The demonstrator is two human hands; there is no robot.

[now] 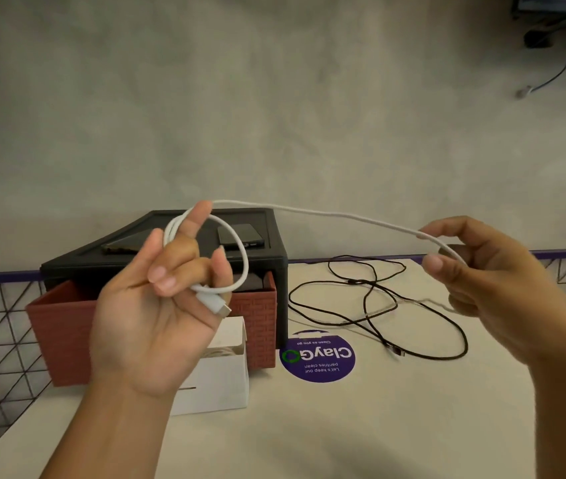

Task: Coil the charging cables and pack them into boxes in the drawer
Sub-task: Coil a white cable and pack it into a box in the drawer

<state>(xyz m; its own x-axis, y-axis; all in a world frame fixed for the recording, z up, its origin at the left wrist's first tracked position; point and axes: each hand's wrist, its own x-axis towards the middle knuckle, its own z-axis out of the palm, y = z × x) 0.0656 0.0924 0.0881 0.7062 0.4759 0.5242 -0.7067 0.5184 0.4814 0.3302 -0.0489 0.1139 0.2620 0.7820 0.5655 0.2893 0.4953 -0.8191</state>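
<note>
– Okay, quick, big stuff first?
– Pale table (395, 433). Black drawer unit (274, 257) at its back edge, with the red drawer (64, 326) pulled open. An open white box (221, 385) stands in front of that drawer, with what looks like a coiled cable inside.
– Cables?
– Black cable (461, 337) lies loose and tangled on the table, right of the unit, nothing touching it. White cable (326, 211) is up in the air above the table, strung between both hands.
– Hands?
– Left hand (150, 316) has its palm to the camera and fingers curled in. Loops of white cable are wound round them and hooked over one raised finger. The plug (218, 307) sits at the bottom of the loop, against the palm side. Right hand (478, 274) pinches the free run between thumb and fingertips, well apart from the left.
– Handling?
– My guess: light, limp and smooth, so loops can slip off or spring open. Grip the bundle where the turns cross near the plug, feed slack through a light pinch, and avoid kinking at the connector.
– Progress?
– Coiling under way, long tail left, not yet boxed.
</note>
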